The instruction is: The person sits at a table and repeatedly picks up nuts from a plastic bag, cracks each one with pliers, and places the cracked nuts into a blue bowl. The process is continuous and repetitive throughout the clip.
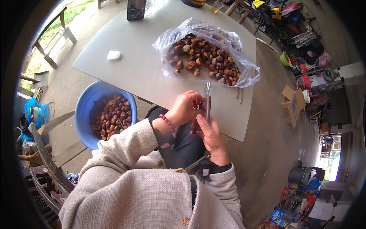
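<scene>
My right hand point(211, 133) holds a plier-like hand tool point(208, 107) with a reddish-brown handle. Its metal jaws point(208, 88) point away from me, over the table's near edge. Close against the tool's left side, the bent fingers of my left hand point(185, 107) pinch a small dark brown thing point(202, 106), apparently a chestnut, mostly hidden by the fingers. Just beyond the jaws, a clear plastic bag point(246, 75) lies open with many brown chestnuts point(204, 54) in it. A blue plastic tub point(81, 114) at my left contains more chestnuts point(110, 114) and a thin dark stick-like thing.
The pale table point(123, 73) carries a white piece point(113, 55), a phone point(136, 10) standing upright and a plastic cup point(217, 7). Two thin sticks point(239, 94) lie by the bag. A cardboard box point(293, 106) sits on the floor at right. Wooden chair parts point(47, 154) are at left.
</scene>
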Demonstrator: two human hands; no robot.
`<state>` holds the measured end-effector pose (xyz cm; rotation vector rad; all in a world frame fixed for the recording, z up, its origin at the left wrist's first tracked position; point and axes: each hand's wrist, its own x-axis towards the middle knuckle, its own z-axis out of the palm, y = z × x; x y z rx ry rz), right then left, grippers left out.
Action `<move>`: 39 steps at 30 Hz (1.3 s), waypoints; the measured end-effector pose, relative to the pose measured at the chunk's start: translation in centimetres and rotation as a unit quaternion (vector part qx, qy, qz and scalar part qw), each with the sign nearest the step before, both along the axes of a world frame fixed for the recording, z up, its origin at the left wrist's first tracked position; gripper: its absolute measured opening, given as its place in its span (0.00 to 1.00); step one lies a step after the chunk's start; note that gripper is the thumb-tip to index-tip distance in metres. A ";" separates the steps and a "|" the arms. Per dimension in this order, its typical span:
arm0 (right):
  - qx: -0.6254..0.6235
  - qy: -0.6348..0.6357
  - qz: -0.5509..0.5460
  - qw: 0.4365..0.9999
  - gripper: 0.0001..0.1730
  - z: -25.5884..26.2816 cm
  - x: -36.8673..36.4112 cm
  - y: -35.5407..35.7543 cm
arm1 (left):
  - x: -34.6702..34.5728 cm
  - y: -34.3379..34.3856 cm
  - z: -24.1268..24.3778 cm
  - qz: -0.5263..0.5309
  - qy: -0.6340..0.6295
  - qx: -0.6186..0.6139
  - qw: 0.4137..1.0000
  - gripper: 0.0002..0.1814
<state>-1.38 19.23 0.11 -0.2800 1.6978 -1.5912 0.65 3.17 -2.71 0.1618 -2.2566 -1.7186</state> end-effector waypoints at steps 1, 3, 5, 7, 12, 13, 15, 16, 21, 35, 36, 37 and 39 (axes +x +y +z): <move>-0.005 0.009 0.004 1.000 0.21 -0.1 -0.1 0.0 | 0.0 -0.2 -0.1 -0.001 0.002 -0.015 1.000 0.20; -0.010 0.027 0.009 1.000 0.20 -0.1 -0.1 0.2 | 0.0 -0.4 -0.2 -0.031 0.007 0.046 0.998 0.24; -0.009 0.085 -0.003 0.996 0.19 0.0 -0.2 0.2 | 0.1 -0.9 0.0 -0.080 -0.001 0.202 0.976 0.29; 0.020 0.183 -0.018 0.983 0.22 0.2 -0.1 -0.1 | 0.2 -1.4 0.6 -0.134 -0.045 0.441 0.886 0.32; 0.153 0.491 -0.015 0.858 0.35 -0.3 1.3 -2.5 | 0.6 0.2 2.8 -0.067 -0.122 0.467 0.873 0.24; 0.152 0.539 -0.010 0.828 0.36 -0.4 1.5 -3.0 | 0.6 0.4 3.1 -0.033 -0.109 0.473 0.874 0.22; 0.133 0.602 -0.039 0.786 0.36 -0.6 1.6 -3.8 | 0.5 0.7 3.4 0.020 -0.052 0.499 0.865 0.20; 0.126 0.629 -0.058 0.765 0.36 -0.6 1.6 -4.0 | 0.5 0.7 3.4 0.030 -0.034 0.501 0.864 0.20; 0.189 0.636 -0.026 0.747 0.27 -0.3 1.5 -4.3 | 0.3 0.7 3.0 0.041 0.018 0.537 0.843 0.19; 0.289 0.542 -0.014 0.789 0.24 -0.9 1.4 -5.1 | -1.0 0.0 2.2 0.066 0.012 0.556 0.828 0.20; 0.287 0.542 -0.017 0.790 0.25 -1.0 1.5 -5.2 | -1.1 0.0 2.1 0.068 0.010 0.554 0.830 0.20; 0.287 0.541 -0.025 0.790 0.26 -1.0 1.5 -5.2 | -1.1 0.0 2.0 0.068 0.008 0.551 0.832 0.20; 0.281 0.521 -0.021 0.806 0.23 -0.9 1.5 -5.2 | -1.1 -0.2 1.8 0.031 -0.005 0.530 0.848 0.21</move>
